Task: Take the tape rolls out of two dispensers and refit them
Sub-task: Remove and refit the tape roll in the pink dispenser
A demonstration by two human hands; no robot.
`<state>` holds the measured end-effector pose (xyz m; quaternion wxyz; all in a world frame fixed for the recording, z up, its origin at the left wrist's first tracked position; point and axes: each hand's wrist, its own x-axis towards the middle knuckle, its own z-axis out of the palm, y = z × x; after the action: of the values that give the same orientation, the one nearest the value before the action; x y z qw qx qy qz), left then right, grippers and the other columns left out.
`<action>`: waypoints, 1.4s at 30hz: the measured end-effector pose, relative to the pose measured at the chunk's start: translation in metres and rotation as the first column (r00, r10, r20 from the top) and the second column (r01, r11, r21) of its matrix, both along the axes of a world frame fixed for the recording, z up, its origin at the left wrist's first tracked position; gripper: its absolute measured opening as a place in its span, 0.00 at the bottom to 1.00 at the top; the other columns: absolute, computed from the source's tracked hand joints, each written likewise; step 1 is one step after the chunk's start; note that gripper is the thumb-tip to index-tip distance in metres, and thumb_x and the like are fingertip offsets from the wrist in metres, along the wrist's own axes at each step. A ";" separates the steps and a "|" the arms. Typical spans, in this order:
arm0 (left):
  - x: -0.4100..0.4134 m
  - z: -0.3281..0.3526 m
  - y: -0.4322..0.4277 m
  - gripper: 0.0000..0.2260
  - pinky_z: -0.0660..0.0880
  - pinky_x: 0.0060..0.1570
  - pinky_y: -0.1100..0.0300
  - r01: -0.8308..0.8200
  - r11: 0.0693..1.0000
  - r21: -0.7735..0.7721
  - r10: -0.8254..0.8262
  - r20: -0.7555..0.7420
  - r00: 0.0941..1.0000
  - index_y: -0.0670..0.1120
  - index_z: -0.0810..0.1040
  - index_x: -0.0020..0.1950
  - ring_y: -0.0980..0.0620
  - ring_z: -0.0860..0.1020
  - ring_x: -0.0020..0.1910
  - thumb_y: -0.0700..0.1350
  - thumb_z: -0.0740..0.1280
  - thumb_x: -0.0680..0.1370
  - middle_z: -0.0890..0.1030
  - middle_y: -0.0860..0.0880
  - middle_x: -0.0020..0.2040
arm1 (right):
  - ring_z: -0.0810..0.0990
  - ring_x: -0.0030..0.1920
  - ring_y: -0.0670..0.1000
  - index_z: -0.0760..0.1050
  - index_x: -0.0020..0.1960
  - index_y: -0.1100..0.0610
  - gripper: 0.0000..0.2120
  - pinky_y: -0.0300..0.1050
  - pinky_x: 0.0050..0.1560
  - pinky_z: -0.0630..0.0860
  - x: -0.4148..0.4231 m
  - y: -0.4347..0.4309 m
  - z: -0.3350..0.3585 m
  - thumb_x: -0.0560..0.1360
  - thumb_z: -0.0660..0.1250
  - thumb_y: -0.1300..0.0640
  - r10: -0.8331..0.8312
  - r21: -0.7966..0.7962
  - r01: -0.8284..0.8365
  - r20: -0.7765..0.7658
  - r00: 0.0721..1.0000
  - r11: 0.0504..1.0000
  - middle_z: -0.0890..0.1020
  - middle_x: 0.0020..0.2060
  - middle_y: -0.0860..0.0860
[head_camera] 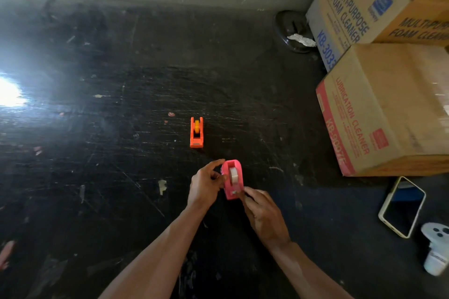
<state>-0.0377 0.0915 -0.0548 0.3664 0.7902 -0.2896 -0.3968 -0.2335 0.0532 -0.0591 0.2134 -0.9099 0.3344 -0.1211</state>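
Observation:
A pink tape dispenser (232, 180) rests on the dark scratched floor with a clear tape roll (234, 174) seated in its cradle. My left hand (206, 183) grips its left side, thumb and fingers against the wall. At the cutter end, my right hand (263, 213) pinches the front of the dispenser. An orange tape dispenser (196, 132) with a yellow roll (196, 126) in it stands alone farther away, untouched.
Two stacked cardboard boxes (384, 109) fill the right side. A phone (402, 206) and a white device (436, 247) lie at the lower right. A dark round object with crumpled paper (295, 31) sits by the wall. Glare washes out the left.

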 end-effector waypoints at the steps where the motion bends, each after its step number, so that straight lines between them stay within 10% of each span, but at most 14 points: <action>1: 0.000 0.000 0.000 0.24 0.84 0.57 0.47 -0.003 1.000 -0.003 0.003 -0.005 1.000 0.54 0.72 0.75 0.54 0.85 0.50 0.41 0.71 0.80 0.83 0.49 0.52 | 0.81 0.62 0.52 0.83 0.64 0.56 0.16 0.46 0.59 0.81 0.002 0.002 0.001 0.76 0.74 0.62 -0.031 0.018 0.030 0.018 0.999 0.999 0.83 0.63 0.53; 10: -0.001 0.002 0.001 0.25 0.83 0.59 0.48 -0.012 1.000 -0.005 0.012 -0.058 0.998 0.54 0.70 0.77 0.55 0.85 0.50 0.41 0.70 0.80 0.84 0.49 0.54 | 0.72 0.72 0.48 0.68 0.78 0.52 0.32 0.46 0.72 0.72 0.028 0.017 0.015 0.78 0.72 0.44 -0.446 0.429 0.401 0.007 0.895 0.810 0.74 0.73 0.50; 20: 0.004 0.007 0.001 0.22 0.84 0.55 0.54 -0.013 1.000 -0.016 0.012 -0.073 0.997 0.52 0.72 0.76 0.57 0.84 0.47 0.42 0.68 0.82 0.84 0.47 0.57 | 0.71 0.74 0.50 0.63 0.79 0.54 0.38 0.36 0.66 0.60 0.057 0.021 0.010 0.75 0.75 0.45 -0.511 0.428 0.500 -0.097 0.854 0.753 0.73 0.74 0.51; 37: 0.015 0.009 -0.001 0.19 0.80 0.46 0.66 0.019 0.999 -0.031 -0.022 -0.101 0.995 0.51 0.76 0.73 0.58 0.84 0.48 0.44 0.68 0.82 0.84 0.50 0.55 | 0.78 0.63 0.50 0.73 0.72 0.54 0.33 0.36 0.58 0.71 0.064 0.021 0.004 0.71 0.79 0.49 -0.571 0.387 0.557 -0.089 0.816 0.735 0.79 0.62 0.50; 42: 0.021 0.008 0.012 0.16 0.82 0.57 0.57 -0.114 0.993 -0.020 0.114 0.016 0.993 0.51 0.79 0.69 0.56 0.84 0.52 0.47 0.69 0.82 0.85 0.51 0.55 | 0.78 0.63 0.51 0.72 0.74 0.55 0.36 0.46 0.62 0.79 0.068 0.014 0.002 0.70 0.79 0.47 -0.604 0.352 0.593 -0.092 0.792 0.724 0.78 0.63 0.52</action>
<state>-0.0171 0.1037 -0.0471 0.3936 0.8052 -0.2511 -0.3656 -0.1659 0.0668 -0.0574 0.3318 -0.6958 0.6230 -0.1328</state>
